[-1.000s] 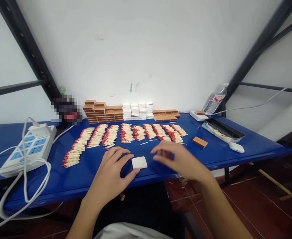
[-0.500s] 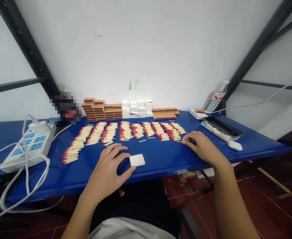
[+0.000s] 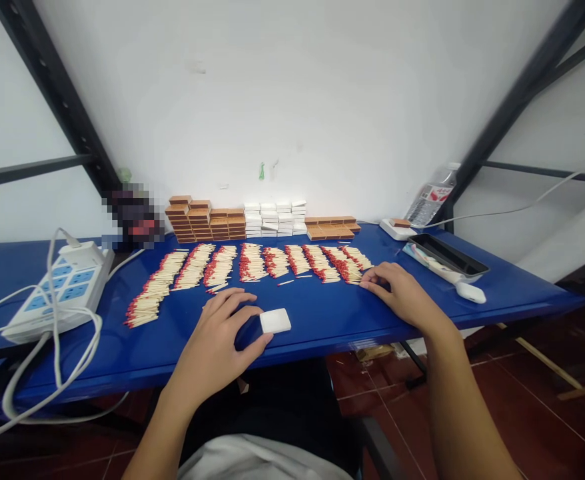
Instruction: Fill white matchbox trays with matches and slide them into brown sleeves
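Note:
My left hand (image 3: 227,330) rests on the table with its thumb and fingers closed around the near-left side of a small white matchbox tray (image 3: 276,321). My right hand (image 3: 397,293) is at the right end of the rows of matches (image 3: 350,267), thumb and fingertips pinched together against the lowest matches there. Whether a match is between those fingertips is hidden. Red-headed matches lie in several slanted rows across the middle of the table; a loose match (image 3: 285,283) lies just in front of them.
Along the wall stand stacked brown matchbox covers (image 3: 187,223), white trays (image 3: 276,220) and a lower brown stack (image 3: 330,228). To the right are a bottle (image 3: 432,197), a black tray (image 3: 447,257) and a white earbud case (image 3: 470,292). A power strip (image 3: 62,287) with cables is on the left.
My right hand has shifted slightly left, its fingertips closer in against the lowest matches. The left hand and the white tray have stayed in place.

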`<move>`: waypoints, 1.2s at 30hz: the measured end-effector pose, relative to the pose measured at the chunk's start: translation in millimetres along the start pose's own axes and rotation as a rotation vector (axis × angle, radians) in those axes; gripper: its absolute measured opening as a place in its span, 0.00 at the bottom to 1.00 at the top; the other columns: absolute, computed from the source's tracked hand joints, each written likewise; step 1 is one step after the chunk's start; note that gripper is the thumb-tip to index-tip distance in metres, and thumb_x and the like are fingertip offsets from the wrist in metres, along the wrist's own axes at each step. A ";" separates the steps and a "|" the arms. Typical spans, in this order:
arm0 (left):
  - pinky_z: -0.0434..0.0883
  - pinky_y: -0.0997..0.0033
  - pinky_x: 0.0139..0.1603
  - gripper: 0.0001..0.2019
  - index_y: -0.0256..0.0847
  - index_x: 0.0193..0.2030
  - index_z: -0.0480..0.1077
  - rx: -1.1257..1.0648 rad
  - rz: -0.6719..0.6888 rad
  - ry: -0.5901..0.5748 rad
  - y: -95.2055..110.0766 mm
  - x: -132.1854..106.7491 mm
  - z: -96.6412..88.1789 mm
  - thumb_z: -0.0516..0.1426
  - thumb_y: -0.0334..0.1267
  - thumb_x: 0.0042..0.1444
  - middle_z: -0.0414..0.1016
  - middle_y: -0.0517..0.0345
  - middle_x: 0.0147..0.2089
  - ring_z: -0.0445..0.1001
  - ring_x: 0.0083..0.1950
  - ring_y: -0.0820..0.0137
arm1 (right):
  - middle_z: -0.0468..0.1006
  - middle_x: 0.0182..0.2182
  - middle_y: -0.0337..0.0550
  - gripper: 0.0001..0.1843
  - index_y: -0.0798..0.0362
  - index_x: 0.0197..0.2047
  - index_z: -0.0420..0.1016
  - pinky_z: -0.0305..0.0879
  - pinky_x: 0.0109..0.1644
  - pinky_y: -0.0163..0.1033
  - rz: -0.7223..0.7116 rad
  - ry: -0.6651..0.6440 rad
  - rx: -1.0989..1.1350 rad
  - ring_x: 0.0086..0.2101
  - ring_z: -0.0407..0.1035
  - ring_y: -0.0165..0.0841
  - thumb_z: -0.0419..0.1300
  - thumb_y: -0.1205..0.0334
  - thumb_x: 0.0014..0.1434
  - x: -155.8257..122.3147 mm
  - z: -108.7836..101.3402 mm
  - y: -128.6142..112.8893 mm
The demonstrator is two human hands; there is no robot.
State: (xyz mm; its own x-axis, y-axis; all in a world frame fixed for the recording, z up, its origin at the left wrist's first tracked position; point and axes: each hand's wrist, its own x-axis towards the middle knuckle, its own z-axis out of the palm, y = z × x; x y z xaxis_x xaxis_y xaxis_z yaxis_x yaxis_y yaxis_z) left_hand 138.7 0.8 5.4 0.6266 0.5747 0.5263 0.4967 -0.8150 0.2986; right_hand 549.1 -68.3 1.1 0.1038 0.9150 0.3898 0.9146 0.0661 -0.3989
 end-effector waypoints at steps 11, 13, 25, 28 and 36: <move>0.68 0.41 0.72 0.10 0.48 0.52 0.79 -0.011 -0.007 0.011 1.7 0.6 -0.4 0.66 0.44 0.66 0.79 0.50 0.63 0.71 0.69 0.51 | 0.80 0.39 0.47 0.13 0.46 0.40 0.77 0.67 0.51 0.51 -0.065 0.038 0.068 0.43 0.71 0.45 0.58 0.50 0.75 -12.4 0.8 -51.8; 0.68 0.41 0.72 0.10 0.48 0.52 0.80 -0.017 -0.006 0.018 1.7 0.6 -0.3 0.67 0.44 0.66 0.79 0.51 0.63 0.71 0.69 0.50 | 0.79 0.40 0.47 0.13 0.46 0.40 0.76 0.68 0.49 0.49 -0.116 0.020 0.133 0.44 0.71 0.44 0.58 0.51 0.75 -15.1 4.5 -81.5; 0.69 0.42 0.71 0.13 0.48 0.54 0.80 -0.061 0.033 0.043 0.1 0.6 0.1 0.70 0.42 0.63 0.80 0.51 0.62 0.73 0.68 0.51 | 0.76 0.39 0.46 0.09 0.48 0.42 0.75 0.70 0.47 0.51 -0.432 -0.057 -0.032 0.41 0.69 0.43 0.56 0.65 0.76 -14.2 39.2 -171.4; 0.69 0.42 0.71 0.13 0.48 0.53 0.80 -0.071 0.035 0.047 0.6 0.6 -0.3 0.70 0.41 0.63 0.81 0.51 0.62 0.73 0.67 0.51 | 0.76 0.40 0.46 0.08 0.48 0.42 0.74 0.70 0.45 0.50 -0.424 -0.070 -0.038 0.41 0.69 0.43 0.57 0.64 0.76 -17.3 41.2 -172.1; 0.70 0.44 0.70 0.12 0.49 0.53 0.81 -0.064 0.032 0.040 0.8 0.7 -0.1 0.69 0.43 0.64 0.81 0.51 0.61 0.73 0.67 0.52 | 0.79 0.41 0.45 0.09 0.47 0.43 0.77 0.71 0.49 0.46 -0.248 -0.030 0.182 0.42 0.73 0.40 0.59 0.57 0.76 -11.4 22.6 -139.8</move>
State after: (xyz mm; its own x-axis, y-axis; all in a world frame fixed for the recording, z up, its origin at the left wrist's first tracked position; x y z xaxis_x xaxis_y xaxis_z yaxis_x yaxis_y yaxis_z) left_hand 139.5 0.6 6.1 0.6168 0.5459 0.5671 0.4367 -0.8367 0.3304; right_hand 411.1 -79.1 33.7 -0.1282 0.8733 0.4701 0.8252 0.3568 -0.4378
